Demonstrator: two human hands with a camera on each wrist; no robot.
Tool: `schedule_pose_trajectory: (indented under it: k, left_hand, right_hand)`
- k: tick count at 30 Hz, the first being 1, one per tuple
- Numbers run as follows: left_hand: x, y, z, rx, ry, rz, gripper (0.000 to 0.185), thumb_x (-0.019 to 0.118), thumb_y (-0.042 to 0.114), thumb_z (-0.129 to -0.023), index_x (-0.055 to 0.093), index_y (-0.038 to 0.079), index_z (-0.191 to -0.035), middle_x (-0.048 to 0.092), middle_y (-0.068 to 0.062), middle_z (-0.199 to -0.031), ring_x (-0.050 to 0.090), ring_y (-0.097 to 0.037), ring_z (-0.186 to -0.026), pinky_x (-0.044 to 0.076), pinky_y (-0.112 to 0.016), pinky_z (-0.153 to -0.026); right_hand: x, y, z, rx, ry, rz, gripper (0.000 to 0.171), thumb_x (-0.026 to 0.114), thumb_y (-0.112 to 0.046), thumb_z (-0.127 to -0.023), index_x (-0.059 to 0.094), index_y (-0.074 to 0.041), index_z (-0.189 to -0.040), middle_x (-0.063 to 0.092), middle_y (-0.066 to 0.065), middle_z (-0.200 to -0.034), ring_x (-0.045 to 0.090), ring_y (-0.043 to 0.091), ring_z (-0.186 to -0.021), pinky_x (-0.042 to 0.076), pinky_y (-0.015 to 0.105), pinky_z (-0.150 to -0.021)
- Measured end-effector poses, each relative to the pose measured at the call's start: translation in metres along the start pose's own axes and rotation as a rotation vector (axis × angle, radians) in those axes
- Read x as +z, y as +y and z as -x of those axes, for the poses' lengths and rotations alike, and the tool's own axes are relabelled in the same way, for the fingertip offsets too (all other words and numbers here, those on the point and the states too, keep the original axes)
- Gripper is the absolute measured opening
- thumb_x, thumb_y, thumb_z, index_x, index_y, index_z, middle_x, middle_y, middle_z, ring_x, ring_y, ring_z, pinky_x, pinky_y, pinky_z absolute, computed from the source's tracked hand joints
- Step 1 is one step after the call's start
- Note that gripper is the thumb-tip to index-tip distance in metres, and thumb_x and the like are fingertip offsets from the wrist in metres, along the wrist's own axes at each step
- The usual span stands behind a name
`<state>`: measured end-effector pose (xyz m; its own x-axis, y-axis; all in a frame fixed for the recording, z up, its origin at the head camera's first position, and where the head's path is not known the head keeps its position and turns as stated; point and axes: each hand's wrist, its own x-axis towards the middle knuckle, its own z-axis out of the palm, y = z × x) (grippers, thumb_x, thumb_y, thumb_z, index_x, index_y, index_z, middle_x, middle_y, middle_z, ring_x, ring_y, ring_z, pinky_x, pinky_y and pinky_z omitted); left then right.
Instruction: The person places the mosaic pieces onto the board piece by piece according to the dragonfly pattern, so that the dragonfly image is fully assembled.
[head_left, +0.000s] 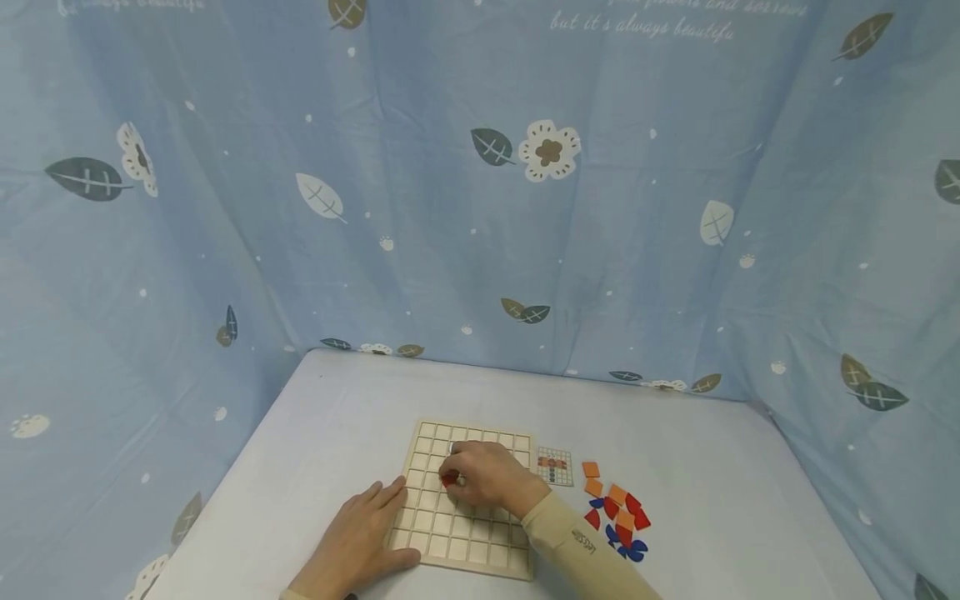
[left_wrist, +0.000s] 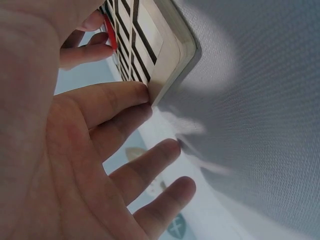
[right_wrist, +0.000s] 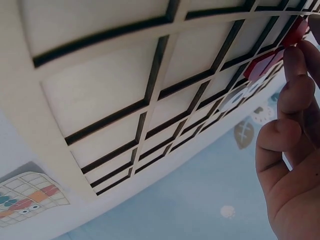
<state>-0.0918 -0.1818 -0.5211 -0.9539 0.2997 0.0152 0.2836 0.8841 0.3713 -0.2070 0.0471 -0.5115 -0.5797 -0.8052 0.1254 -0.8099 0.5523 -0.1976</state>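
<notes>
A pale wooden grid board (head_left: pixel 463 567) lies flat on the table. Over its middle squares, my right hand (head_left: pixel 489 475) pinches a small red piece (right_wrist: pixel 296 33) between thumb and fingers. Just beyond those fingertips, in the right wrist view, another red piece (right_wrist: pixel 261 66) and a white piece with eye-like dots (right_wrist: pixel 235 100) sit on the grid. My left hand (head_left: pixel 358 535) lies at the board's left side, its fingers spread and fairly straight. Its index fingertip touches the board's edge in the left wrist view, and the thumb reaches along the near edge.
Right of the board lies a small printed pattern card (head_left: pixel 555 467). Farther right, loose orange squares (head_left: pixel 591 470), red quarter-round pieces (head_left: pixel 592 518) and blue petal-shaped pieces (head_left: pixel 636 550) are scattered on the white table (head_left: pixel 720 500). A blue leaf-print curtain (head_left: pixel 420 250) surrounds the table.
</notes>
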Motion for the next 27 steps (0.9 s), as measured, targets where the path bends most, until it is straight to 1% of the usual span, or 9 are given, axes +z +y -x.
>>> schedule_pose_trajectory:
  k: [3, 6, 13, 17, 27]
  left_hand:
    - [0.0011, 0.0, -0.0004, -0.005, -0.006, 0.001, 0.095, 0.081, 0.059, -0.074, 0.055, -0.005, -0.14, 0.051, -0.018, -0.15, 0.047, -0.048, -0.134, 0.04, -0.063, -0.107]
    - [0.0015, -0.0003, -0.001, -0.007, -0.006, -0.003, 0.095, 0.081, 0.059, -0.074, 0.056, -0.005, -0.14, 0.051, -0.017, -0.15, 0.047, -0.048, -0.134, 0.04, -0.063, -0.107]
    - [-0.0009, 0.0003, -0.0012, -0.005, -0.01, -0.012, 0.097, 0.08, 0.061, -0.074, 0.056, -0.005, -0.14, 0.051, -0.017, -0.15, 0.047, -0.047, -0.134, 0.041, -0.062, -0.107]
    - [-0.0009, 0.0004, -0.0013, -0.006, -0.009, -0.016, 0.096, 0.08, 0.061, -0.073, 0.056, -0.004, -0.14, 0.051, -0.016, -0.15, 0.047, -0.047, -0.134, 0.041, -0.062, -0.107]
    - [0.001, 0.0007, -0.0012, -0.017, -0.005, -0.015, 0.096, 0.081, 0.06, -0.073, 0.056, -0.003, -0.14, 0.051, -0.016, -0.151, 0.047, -0.046, -0.134, 0.041, -0.061, -0.107]
  right_hand:
    - [0.0008, 0.0005, -0.0002, 0.008, -0.008, 0.005, 0.012, 0.078, -0.026, -0.09, 0.078, -0.025, -0.102, 0.063, -0.015, -0.093, 0.054, -0.006, -0.078, 0.05, 0.012, -0.07]
    - [0.0013, 0.0014, -0.0002, 0.015, -0.008, 0.013, 0.012, 0.079, -0.026, -0.09, 0.078, -0.026, -0.101, 0.064, -0.015, -0.092, 0.055, -0.005, -0.077, 0.05, 0.012, -0.07]
    - [0.0035, 0.0028, 0.0003, 0.017, 0.005, 0.03, 0.007, 0.079, -0.026, -0.089, 0.078, -0.026, -0.096, 0.062, -0.016, -0.087, 0.052, -0.006, -0.072, 0.049, 0.012, -0.067]
    - [0.0034, 0.0022, 0.0008, 0.031, 0.007, 0.042, 0.006, 0.079, -0.026, -0.089, 0.077, -0.027, -0.094, 0.059, -0.017, -0.084, 0.048, -0.006, -0.069, 0.046, 0.012, -0.064]
    - [0.0042, -0.0009, 0.001, 0.079, 0.009, 0.053, 0.006, 0.08, -0.028, -0.088, 0.077, -0.027, -0.093, 0.057, -0.017, -0.082, 0.047, -0.006, -0.068, 0.045, 0.011, -0.061]
